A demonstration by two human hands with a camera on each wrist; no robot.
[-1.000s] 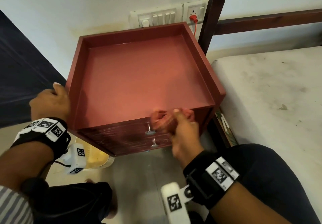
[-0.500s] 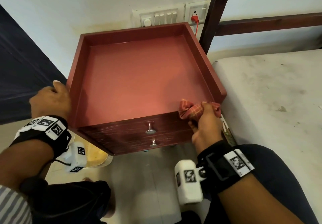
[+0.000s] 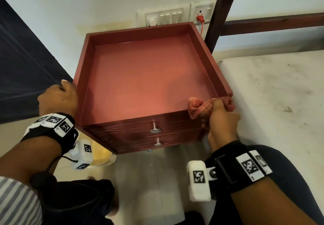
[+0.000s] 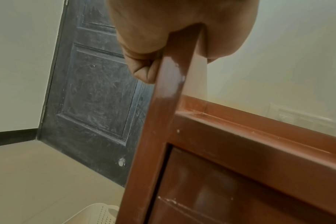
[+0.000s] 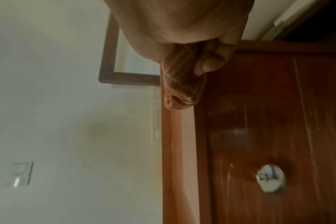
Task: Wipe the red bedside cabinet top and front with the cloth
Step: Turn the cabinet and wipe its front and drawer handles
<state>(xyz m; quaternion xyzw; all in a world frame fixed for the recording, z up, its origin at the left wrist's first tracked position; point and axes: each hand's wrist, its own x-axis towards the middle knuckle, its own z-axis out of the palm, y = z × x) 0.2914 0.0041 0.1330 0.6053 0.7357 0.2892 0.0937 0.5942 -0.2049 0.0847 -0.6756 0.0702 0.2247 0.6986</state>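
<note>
The red bedside cabinet (image 3: 145, 77) has a raised rim on three sides and two drawer fronts with metal knobs (image 3: 155, 130). My left hand (image 3: 58, 97) grips the cabinet's left rim (image 4: 173, 78), fingers curled over it. My right hand (image 3: 221, 117) holds a bunched red checked cloth (image 3: 199, 108) against the front right corner of the top edge. In the right wrist view the cloth (image 5: 180, 84) sticks out of my fist beside the upper drawer front, with a knob (image 5: 269, 178) lower down.
A bare mattress (image 3: 273, 98) lies right of the cabinet, behind a dark bedpost (image 3: 221, 12). Wall switches and a socket with a red plug (image 3: 199, 18) sit behind. A dark door (image 4: 98, 84) is at the left, a pale basket (image 3: 102, 154) on the floor below.
My right hand has carried the cloth rightwards along the front top edge, from near the upper knob to the front right corner. The left hand has stayed on the left rim.
</note>
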